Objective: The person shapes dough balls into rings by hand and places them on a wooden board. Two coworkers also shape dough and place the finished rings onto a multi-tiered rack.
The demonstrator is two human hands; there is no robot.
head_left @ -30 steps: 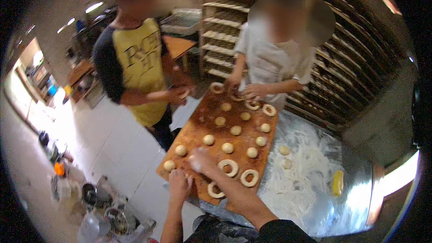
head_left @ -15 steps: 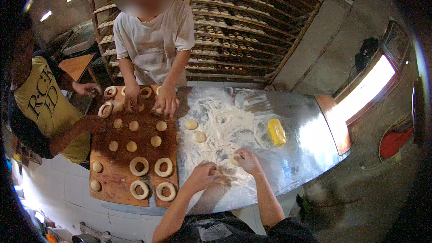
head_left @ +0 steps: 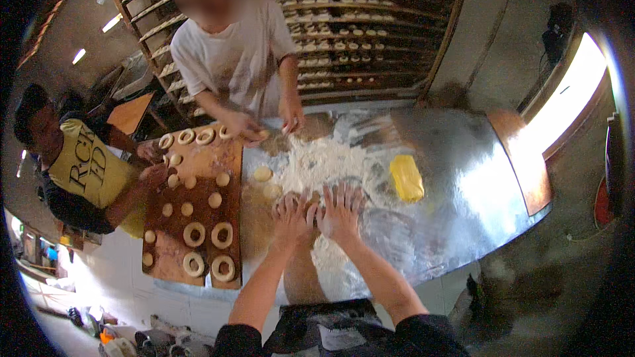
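Both hands lie flat near the table's (head_left: 463,178) near edge, left hand (head_left: 292,215) and right hand (head_left: 340,211) side by side, fingers spread open, pressing a piece of dough (head_left: 311,199) on the floured metal. A wooden board (head_left: 198,211) of dough rings lies along the left edge; a yellow block (head_left: 406,178) sits toward the right.

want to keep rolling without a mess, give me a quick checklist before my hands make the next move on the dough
1. Left hand flat on the dough: ok, fingers spread.
2. Right hand beside it, also pressing down: ok.
3. Dough under the palms: cannot tell its shape, the hands cover it.
4. Flour within reach: ok, a pile lies just beyond the hands on the metal table.
5. Spare dough balls close by: ok, two sit left of the flour.
6. Room on the wooden board: ok, bare patches remain among the dough rings.
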